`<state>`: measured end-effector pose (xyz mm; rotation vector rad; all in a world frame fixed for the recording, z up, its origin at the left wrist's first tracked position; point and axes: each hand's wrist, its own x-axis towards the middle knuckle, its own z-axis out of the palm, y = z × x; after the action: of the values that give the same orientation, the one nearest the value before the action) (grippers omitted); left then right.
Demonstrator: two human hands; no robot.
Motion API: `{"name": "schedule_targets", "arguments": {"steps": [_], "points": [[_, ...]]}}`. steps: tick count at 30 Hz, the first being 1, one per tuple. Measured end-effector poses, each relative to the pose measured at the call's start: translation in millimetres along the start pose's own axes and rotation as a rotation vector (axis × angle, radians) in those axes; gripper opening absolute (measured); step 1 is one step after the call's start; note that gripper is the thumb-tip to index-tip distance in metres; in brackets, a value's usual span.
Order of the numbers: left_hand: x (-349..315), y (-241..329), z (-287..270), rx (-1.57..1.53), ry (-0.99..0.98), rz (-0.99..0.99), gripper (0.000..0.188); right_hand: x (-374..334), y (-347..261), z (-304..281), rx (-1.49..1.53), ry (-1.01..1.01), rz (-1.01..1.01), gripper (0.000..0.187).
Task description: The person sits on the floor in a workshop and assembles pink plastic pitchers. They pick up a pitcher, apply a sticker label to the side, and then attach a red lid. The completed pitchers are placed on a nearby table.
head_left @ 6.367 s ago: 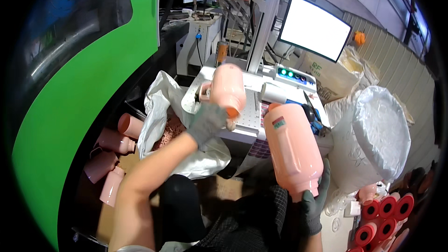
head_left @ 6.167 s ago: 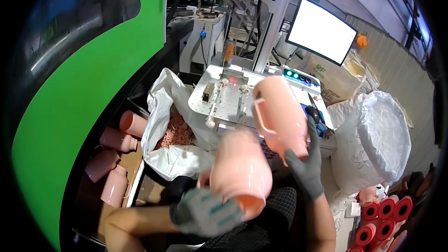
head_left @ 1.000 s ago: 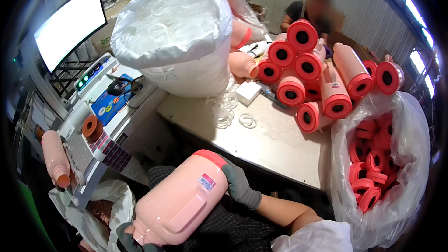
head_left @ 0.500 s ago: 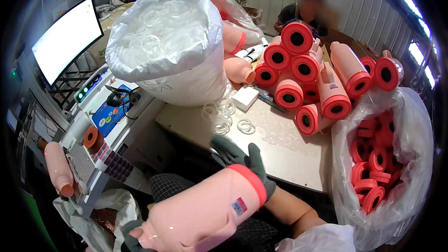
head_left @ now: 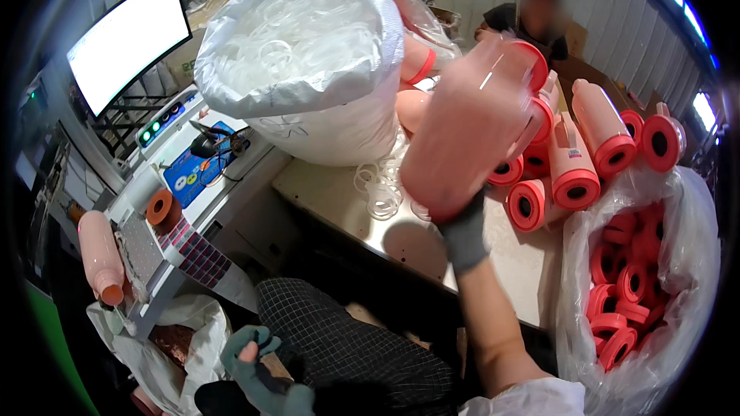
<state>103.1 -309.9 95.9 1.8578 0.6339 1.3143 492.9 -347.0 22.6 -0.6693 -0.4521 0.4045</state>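
Note:
My right hand (head_left: 462, 235), in a grey glove, grips the base of a large pink bottle (head_left: 470, 127) and holds it raised over the metal table (head_left: 420, 243), its top close to the stacked pink bottles with red caps (head_left: 574, 162). My left hand (head_left: 258, 370), also gloved, hangs low beside my checked-trouser lap and holds nothing, with its fingers loosely apart. A few clear plastic rings (head_left: 378, 185) lie on the table just left of the raised bottle.
A big white sack of clear rings (head_left: 308, 54) stands at the table's back. A clear bag of red caps (head_left: 632, 293) sits at right. To the left are a monitor (head_left: 127, 38), a blue control panel (head_left: 193, 177), an orange roll (head_left: 159, 206) and another pink bottle (head_left: 100, 254). A person (head_left: 539, 11) sits beyond.
The pink bottle has risen from my lap to above the table, carried up and right by my right hand alone. My left hand has let go and dropped low.

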Motion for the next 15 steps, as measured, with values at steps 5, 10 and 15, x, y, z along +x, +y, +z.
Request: {"name": "schedule_targets", "arguments": {"steps": [5,10,15], "points": [[-46,-63,-80,0.259,0.03,-0.333,0.062,213,-25,-5,-0.575,0.014,-0.161,0.052],[-85,-96,-148,0.729,0.431,-0.18,0.043,253,0,-13,-1.443,-0.197,-0.323,0.053],[-297,-141,-272,1.347,0.682,-0.718,0.049,128,91,95,-1.377,-0.615,-0.366,0.054]]}}
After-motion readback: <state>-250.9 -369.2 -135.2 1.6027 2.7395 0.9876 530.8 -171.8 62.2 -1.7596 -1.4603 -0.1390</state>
